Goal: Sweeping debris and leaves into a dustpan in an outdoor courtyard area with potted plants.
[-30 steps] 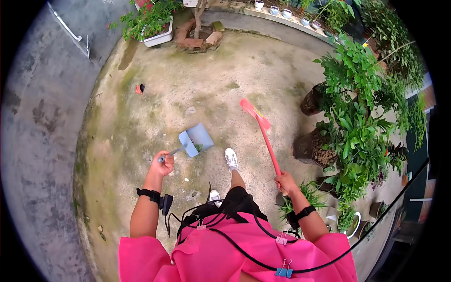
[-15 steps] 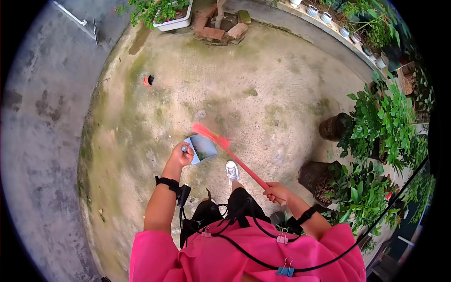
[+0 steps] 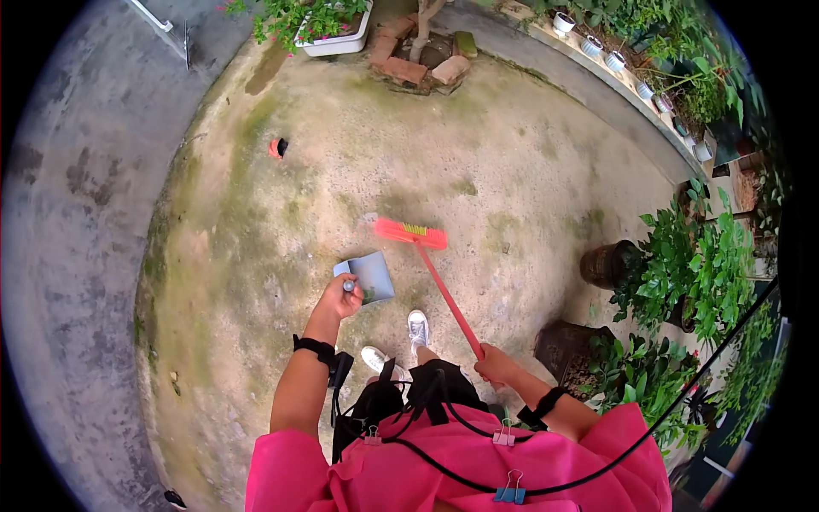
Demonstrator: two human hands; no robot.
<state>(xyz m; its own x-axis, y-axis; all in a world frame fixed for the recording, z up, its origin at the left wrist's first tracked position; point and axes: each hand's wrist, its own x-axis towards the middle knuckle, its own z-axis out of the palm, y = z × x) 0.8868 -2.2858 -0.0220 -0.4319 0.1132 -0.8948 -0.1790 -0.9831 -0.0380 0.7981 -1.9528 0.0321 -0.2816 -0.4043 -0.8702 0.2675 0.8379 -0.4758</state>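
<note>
My left hand [image 3: 344, 296] is closed round the grey handle end of a dustpan, whose light blue-grey pan [image 3: 374, 275] shows just beyond my fingers. In my right hand [image 3: 497, 365] is the red pole of a broom [image 3: 450, 299], gripped near its upper end. The broom's red head [image 3: 411, 232], with a yellow-green patch of bristles in the middle, lies crosswise beyond the dustpan and to its right. A gap separates the head from the pan.
A small orange-and-black object [image 3: 278, 148] lies on the mossy concrete [image 3: 316, 196] ahead at left. Large potted plants [image 3: 604, 264] line the right side. Farther off are a brick-ringed tree [image 3: 406, 70], a white planter [image 3: 333, 43] and small pots [image 3: 590, 46] along a ledge.
The broom head has swung right and turned from slanted to nearly crosswise, away from the dustpan. My left foot has come into view beside the right one.
</note>
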